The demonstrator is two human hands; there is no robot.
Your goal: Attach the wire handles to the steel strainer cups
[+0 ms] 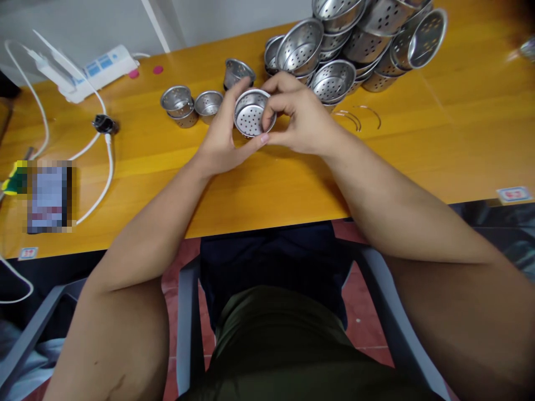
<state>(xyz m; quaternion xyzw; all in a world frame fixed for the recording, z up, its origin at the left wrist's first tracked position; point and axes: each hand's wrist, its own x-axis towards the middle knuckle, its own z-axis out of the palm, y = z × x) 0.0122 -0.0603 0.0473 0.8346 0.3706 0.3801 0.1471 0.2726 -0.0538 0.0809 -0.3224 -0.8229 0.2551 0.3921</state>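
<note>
A small round metal cup with a perforated bottom, like a coffee filter basket (249,118), is held between my two hands above the table, its open top tilted toward me. My left hand (223,139) grips its left side, with the thumb along the near rim. My right hand (298,114) holds the right side, a bent finger reaching inside the rim. Just left of my hands stand another metal basket (208,104) and a stacked pair of baskets (179,103). Behind my left fingers is one more basket (238,71), partly hidden.
A tall pile of perforated metal baskets (334,81) stands at the back right. Thin wire rings (349,118) lie near it. On the left are a white power strip (104,72), white cables, a black plug (104,123) and a blurred-out phone-like device (50,197).
</note>
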